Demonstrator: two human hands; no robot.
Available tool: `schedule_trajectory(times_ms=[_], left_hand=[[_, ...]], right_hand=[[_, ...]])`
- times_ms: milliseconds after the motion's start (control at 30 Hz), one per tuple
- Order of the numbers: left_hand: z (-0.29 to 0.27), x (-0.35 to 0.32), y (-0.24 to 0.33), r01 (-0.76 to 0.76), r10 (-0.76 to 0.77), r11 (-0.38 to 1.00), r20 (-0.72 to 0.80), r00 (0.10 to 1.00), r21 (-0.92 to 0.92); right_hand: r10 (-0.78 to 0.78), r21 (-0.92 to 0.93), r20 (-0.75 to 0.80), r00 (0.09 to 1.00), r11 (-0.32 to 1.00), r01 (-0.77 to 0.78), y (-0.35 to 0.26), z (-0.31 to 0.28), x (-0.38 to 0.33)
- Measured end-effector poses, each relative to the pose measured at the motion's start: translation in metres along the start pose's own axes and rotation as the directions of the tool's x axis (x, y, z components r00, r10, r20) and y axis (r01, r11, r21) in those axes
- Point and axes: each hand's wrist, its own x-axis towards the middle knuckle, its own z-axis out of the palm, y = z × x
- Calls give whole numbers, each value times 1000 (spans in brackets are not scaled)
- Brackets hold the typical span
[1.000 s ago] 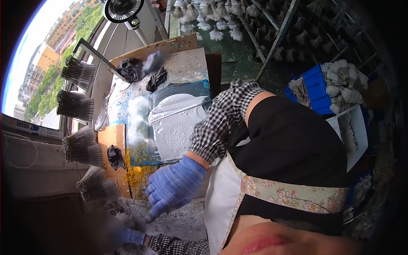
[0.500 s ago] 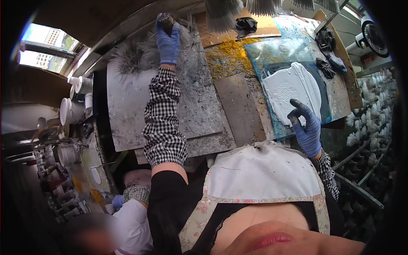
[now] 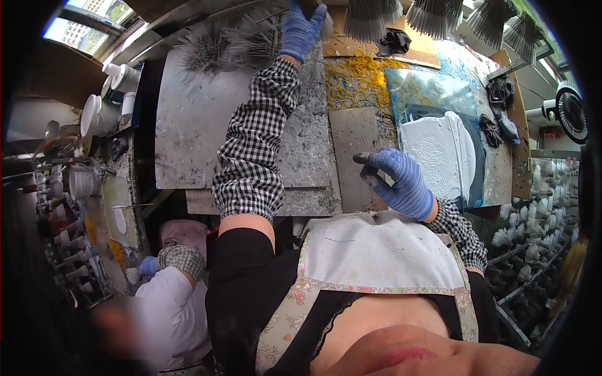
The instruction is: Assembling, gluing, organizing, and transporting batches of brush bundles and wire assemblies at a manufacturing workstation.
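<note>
At the far edge of the view my left hand [image 3: 303, 31], in a blue knit glove, is closed round a dark-ended bundle of bristles [image 3: 311, 7], partly cut off by the frame. Pale bristle tips show beside the fingers. Loose grey bristle bundles [image 3: 254, 42] lie on the board just left of that hand. My right hand [image 3: 401, 182], gloved in blue with dark-stained fingertips, hovers over the near part of the table. Its fingers are bent and apart with nothing between them. Beside it, on a blue sheet [image 3: 480, 169], spreads a thick white paste [image 3: 439, 153].
Yellow rubber bands [image 3: 360, 78] cover the board's far middle. Grey bristle bundles [image 3: 373, 19] hang above the far edge. A black crumpled glove [image 3: 394, 42] lies there. A small fan [image 3: 570, 111] stands right, above racks of bristle pieces [image 3: 539, 219]. A co-worker [image 3: 172, 307] sits lower left.
My left hand has moved right and farther away with the bundle. The right hand has come left, away from the white paste. The whole view has shifted slightly.
</note>
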Motion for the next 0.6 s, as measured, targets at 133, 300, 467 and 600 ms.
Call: schedule_trajectory(times_ms=[133,300,467,600], left_hand=[[-5,-1,-16,-168,177,957,17,984,-237],[-105,-5,-58,-166,135,984,327,935,69],[-159,-27,-61,-450,-19,533,542,840,717],[-141,-34,-82,-597,-133,36,596,792,801]], right_hand=[[-12,26,70,998,1000,10,11,10,14],[3,24,142,990,1000,-7,26,18,28],[84,22,197,977,996,-90,59,38,59],[135,85,281,950,983,-165,71,62,114]])
